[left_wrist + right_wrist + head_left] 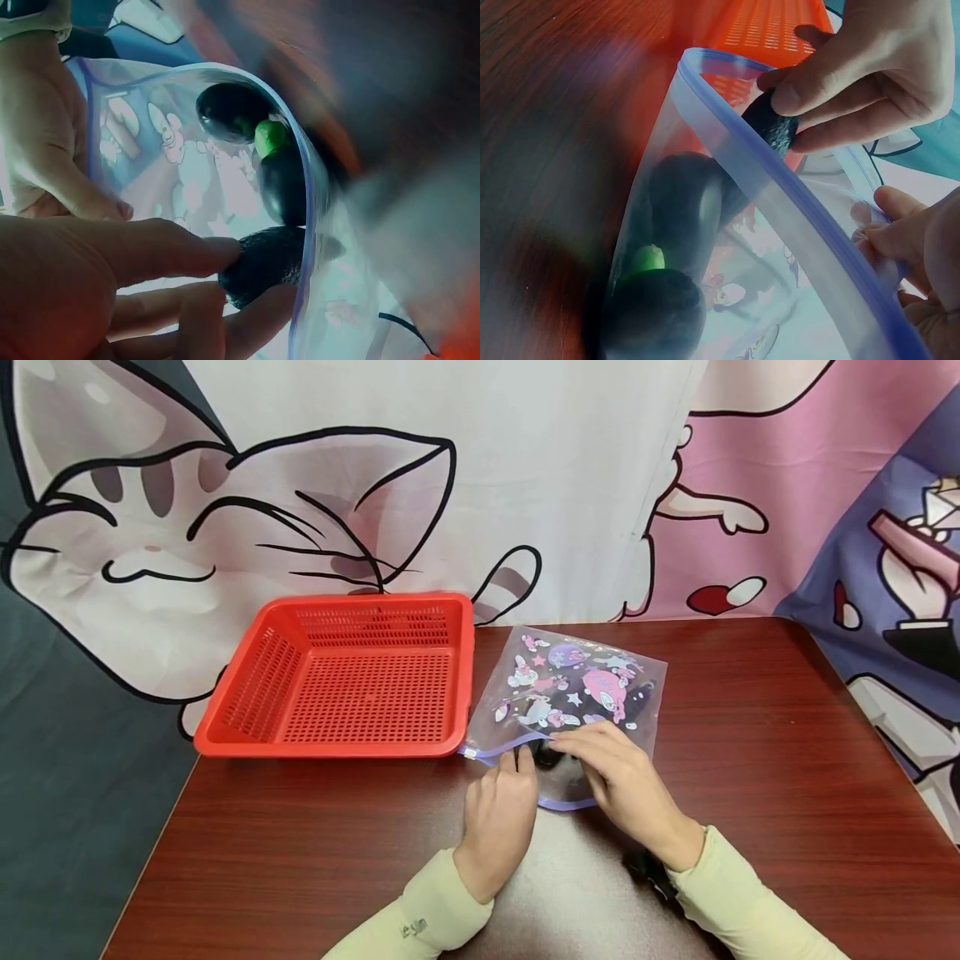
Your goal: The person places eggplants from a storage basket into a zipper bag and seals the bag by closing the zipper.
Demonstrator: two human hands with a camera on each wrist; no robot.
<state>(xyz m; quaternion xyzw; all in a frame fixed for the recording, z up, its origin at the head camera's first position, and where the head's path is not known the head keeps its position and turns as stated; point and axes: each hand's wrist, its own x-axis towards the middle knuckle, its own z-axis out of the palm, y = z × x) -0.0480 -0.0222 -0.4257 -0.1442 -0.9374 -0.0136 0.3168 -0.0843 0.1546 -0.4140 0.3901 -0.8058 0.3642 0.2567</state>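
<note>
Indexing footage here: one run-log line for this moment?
bag: open, dark items inside | left hand: holds another dark item in bag's mouth | right hand: holds bag's rim | red basket: alongside

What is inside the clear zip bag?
Inside the bag are two smooth dark objects with a green piece between them, plus part of a rough dark item the left hand pinches. Whatever lies beneath them is covered.

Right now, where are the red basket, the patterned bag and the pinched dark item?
Red basket [330, 749]: head view, near rim.
Patterned bag [555, 681]: head view, printed side.
Pinched dark item [262, 264]: left wrist view, bumpy side.
</note>
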